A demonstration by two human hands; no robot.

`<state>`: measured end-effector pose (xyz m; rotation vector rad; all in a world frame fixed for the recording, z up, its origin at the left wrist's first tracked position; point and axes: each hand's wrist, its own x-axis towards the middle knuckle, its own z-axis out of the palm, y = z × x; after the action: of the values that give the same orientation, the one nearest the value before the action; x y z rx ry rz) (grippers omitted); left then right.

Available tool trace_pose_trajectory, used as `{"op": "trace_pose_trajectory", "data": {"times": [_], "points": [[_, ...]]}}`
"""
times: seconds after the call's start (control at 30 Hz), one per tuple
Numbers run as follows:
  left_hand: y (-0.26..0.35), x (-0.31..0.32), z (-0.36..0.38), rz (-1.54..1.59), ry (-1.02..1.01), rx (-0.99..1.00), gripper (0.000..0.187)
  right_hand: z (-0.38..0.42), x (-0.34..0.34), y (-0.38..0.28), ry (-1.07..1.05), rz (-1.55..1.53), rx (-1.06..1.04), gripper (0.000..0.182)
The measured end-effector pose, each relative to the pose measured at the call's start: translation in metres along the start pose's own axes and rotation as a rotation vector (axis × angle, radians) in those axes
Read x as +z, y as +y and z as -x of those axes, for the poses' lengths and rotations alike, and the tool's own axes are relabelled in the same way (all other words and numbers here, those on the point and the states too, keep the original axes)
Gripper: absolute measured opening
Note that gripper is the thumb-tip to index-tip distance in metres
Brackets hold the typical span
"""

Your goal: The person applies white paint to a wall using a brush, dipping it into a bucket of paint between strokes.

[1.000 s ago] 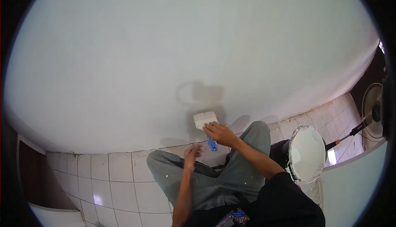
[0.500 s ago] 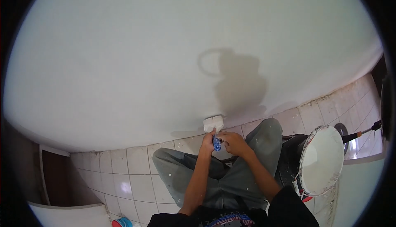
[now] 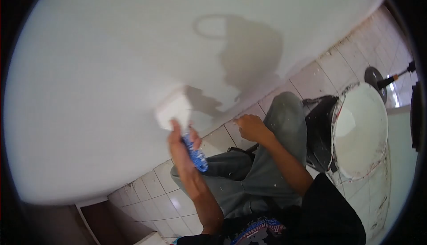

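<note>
My left hand [image 3: 180, 140] is closed around a wide paintbrush [image 3: 195, 157] with a blue patterned handle. The brush's head is coated white and lies against or just in front of the white wall [image 3: 111, 67]; motion blurs it. A dark shadow of hand and brush falls on the wall to its right. My right hand [image 3: 253, 128] hangs by my raised knee, apart from the brush, with its fingers loosely curled in and nothing visible in them.
At my right, a paint-smeared white bucket [image 3: 361, 133] stands beside a black bag-like object [image 3: 321, 131]. Behind it is a round-based stand [image 3: 376, 82] with a pole. Pale floor tiles [image 3: 318, 80] meet the wall's foot. A dark doorway [image 3: 109, 220] opens at lower left.
My left hand has moved the brush left and up along the wall, away from my right hand, which has let go of the handle area. The view has tilted and shifted.
</note>
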<state>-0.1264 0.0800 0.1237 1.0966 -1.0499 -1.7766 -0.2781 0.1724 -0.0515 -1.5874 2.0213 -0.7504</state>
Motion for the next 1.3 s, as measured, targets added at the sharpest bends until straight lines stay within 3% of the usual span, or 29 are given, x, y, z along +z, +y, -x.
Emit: {"op": "trace_pose_trajectory", "data": {"times": [0.07,0.2,0.43,0.57,0.73,0.87,1.0,1.23,1.3], "points": [[0.026,0.006,0.016,-0.041,-0.023,0.122,0.053,-0.001,-0.001,-0.001,-0.083,0.024,0.031,0.033],[0.023,0.015,0.026,-0.128,0.002,0.299,0.053,-0.002,-0.007,-0.003,-0.102,0.004,0.048,0.031],[-0.108,-0.037,-0.054,0.046,-0.060,0.048,0.055,0.015,-0.012,0.007,-0.071,-0.048,0.151,0.023],[-0.191,-0.075,-0.083,-0.030,-0.013,-0.156,0.054,0.027,-0.033,0.013,-0.113,-0.059,0.281,0.022],[-0.295,-0.118,-0.125,-0.061,-0.057,-0.446,0.053,0.037,-0.048,0.014,-0.088,-0.142,0.296,0.031],[-0.369,-0.149,-0.164,-0.074,0.154,-0.707,0.054,0.041,-0.058,0.012,-0.070,-0.202,0.331,0.038],[-0.450,-0.210,-0.203,-0.049,0.058,-0.773,0.053,0.043,-0.058,0.019,-0.144,-0.243,0.365,0.044],[-0.468,-0.196,-0.226,-0.035,0.020,-0.905,0.050,0.045,-0.058,0.018,-0.070,-0.179,0.346,0.033],[-0.475,-0.200,-0.222,-0.082,0.132,-0.939,0.052,0.041,-0.063,0.016,-0.068,-0.173,0.356,0.026]]}}
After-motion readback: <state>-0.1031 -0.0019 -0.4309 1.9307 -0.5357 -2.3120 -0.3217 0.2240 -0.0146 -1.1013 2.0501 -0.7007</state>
